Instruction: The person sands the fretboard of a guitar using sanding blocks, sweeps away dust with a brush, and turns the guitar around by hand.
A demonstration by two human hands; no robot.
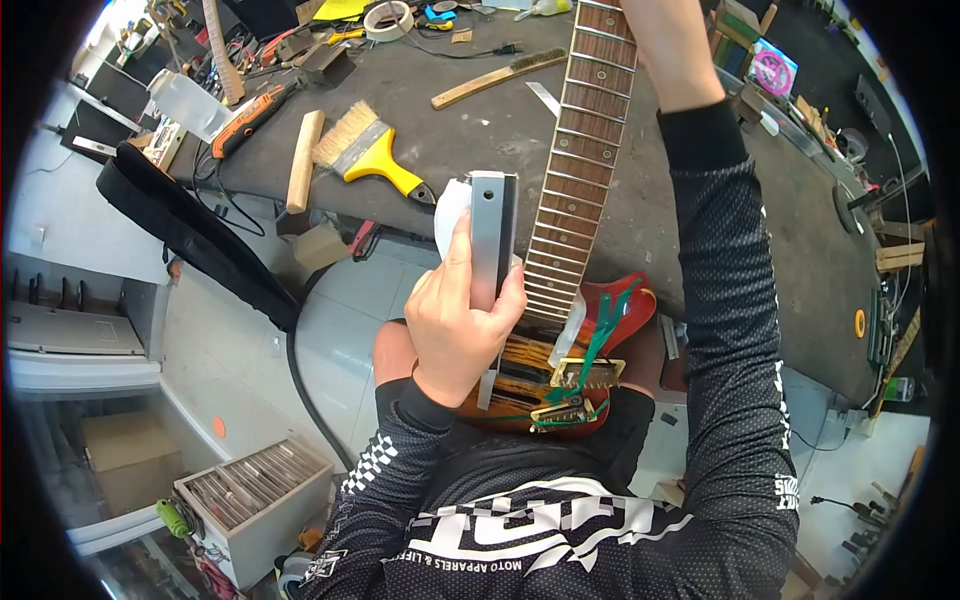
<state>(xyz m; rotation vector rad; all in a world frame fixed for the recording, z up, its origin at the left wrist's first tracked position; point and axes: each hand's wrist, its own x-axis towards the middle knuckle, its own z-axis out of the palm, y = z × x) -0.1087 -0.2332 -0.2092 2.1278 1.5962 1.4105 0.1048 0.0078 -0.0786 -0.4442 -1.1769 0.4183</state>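
My left hand [462, 315] is closed around a metal leveling bar [489, 225] with a round hole near its far end. A white piece of paper or cloth [452, 215] shows beside the bar, under my fingers. The bar is just left of the guitar neck [583, 140], whose wooden fretboard has metal frets. The guitar body [622, 312] rests across my lap, with green tape [605, 330] over it and pickups [588, 373] partly loose. At the top edge, my right hand [672, 40] is beside the neck; its fingers are out of sight.
On the dark workbench [480, 110] lie a yellow-handled paintbrush [375, 160], a wooden block [305, 160], a narrow brush [498, 78], an orange rotary tool [252, 120] and a tape roll [388, 20]. A black padded case or strap [195, 230] hangs at left. A box of slotted items [255, 490] stands lower left.
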